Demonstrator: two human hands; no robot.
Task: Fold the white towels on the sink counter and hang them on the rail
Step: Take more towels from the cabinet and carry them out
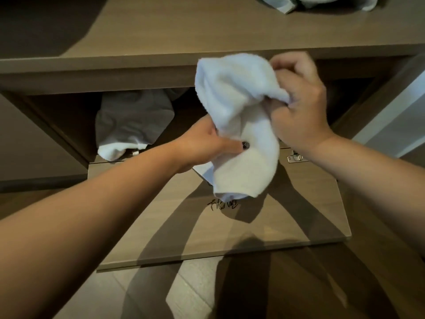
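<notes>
Head view: left hand and right hand both grip a bunched white towel above an open wooden cupboard door.

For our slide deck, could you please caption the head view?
Both hands, left and right, grip a bunched white towel above an open wooden flap door.

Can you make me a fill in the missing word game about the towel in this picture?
1. The towel held in both hands is ____ in colour.
2. The left hand and the right hand both ____ the towel.
3. The open cabinet door below the hands has black ____ on it.

Missing words: white; grip; writing
</notes>
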